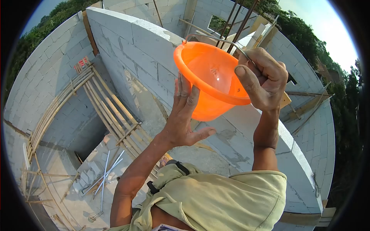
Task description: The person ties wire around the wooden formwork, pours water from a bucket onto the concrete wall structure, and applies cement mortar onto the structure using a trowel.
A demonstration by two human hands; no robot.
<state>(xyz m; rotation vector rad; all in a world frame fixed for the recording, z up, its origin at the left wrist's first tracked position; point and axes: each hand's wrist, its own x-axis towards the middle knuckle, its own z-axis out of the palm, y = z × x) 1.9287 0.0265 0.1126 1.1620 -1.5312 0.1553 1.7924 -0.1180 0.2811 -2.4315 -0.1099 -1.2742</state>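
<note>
An orange plastic bucket hangs tilted in front of me, its mouth turned partly towards me and a few small specks showing inside. My right hand is closed around its curved metal handle, with the thumb at the rim's right side. On the left, my left hand lies against the bucket's outer wall with fingers stretched out and thumb apart. What the left fingertips touch behind the rim is partly hidden.
A grey block wall runs diagonally beneath the bucket. Bamboo poles form scaffolding at left. Below lie broken blocks and thin white pipes. Steel bars rise behind the bucket.
</note>
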